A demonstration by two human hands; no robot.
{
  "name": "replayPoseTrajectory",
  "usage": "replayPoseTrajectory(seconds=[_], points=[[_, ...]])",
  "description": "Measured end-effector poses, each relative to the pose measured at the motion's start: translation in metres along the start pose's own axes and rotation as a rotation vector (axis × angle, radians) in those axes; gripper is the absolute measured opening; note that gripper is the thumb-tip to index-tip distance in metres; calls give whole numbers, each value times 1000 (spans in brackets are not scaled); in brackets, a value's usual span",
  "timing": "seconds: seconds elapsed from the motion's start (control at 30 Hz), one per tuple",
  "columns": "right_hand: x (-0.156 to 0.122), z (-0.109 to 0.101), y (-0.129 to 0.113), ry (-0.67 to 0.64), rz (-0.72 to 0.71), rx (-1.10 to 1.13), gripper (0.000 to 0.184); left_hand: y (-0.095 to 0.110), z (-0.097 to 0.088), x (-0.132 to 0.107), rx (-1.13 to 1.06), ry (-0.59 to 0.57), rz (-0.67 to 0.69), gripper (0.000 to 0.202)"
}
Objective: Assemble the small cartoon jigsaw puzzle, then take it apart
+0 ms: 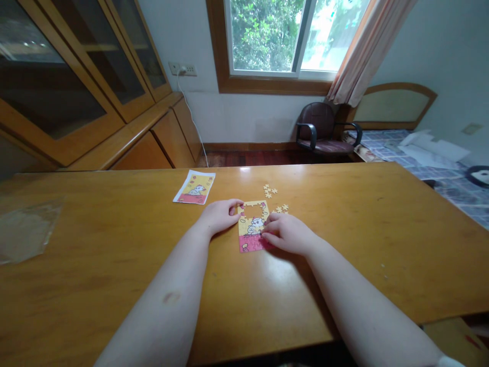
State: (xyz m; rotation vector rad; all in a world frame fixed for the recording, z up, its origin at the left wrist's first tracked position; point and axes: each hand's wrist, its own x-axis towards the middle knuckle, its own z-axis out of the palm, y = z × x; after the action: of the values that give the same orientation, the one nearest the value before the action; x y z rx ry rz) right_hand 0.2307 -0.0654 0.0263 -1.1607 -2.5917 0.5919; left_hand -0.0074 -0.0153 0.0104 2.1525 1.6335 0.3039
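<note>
A small jigsaw puzzle (250, 242), yellow above and pink below with white cartoon animals, lies flat on the table. A gap near its top shows bare table. My left hand (221, 216) rests at the puzzle's upper left edge, fingers loosely extended and touching it. Over the right side bends my right hand (287, 232), thumb and fingertips drawn in at the animal picture; whatever they pinch is too small to make out. Loose puzzle pieces (268, 192) lie beyond the puzzle. More pieces (283, 208) sit just past my right hand, partly covered by it.
A picture card (196, 188) with the same design lies to the left of the puzzle. A clear plastic bag (26, 232) is at the table's far left. Beyond the wooden table (133, 285) stand a glass-door cabinet (114, 97), an office chair (321, 127) and a bed (397, 137).
</note>
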Motion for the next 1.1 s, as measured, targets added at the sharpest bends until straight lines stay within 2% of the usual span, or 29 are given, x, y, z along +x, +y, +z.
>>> replayPoseTrajectory(seconds=[0.23, 0.5, 0.83, 1.1], points=[[2, 5, 2, 12, 40, 25, 25, -1, 1, 1, -2, -5, 2, 42], [3, 6, -2, 26, 24, 20, 29, 1, -1, 0, 0, -9, -10, 41], [8, 13, -5, 5, 63, -115, 61, -1, 0, 1, 0, -5, 11, 42], [9, 14, -8, -4, 78, -104, 69, 1, -1, 0, 13, -5, -7, 42]])
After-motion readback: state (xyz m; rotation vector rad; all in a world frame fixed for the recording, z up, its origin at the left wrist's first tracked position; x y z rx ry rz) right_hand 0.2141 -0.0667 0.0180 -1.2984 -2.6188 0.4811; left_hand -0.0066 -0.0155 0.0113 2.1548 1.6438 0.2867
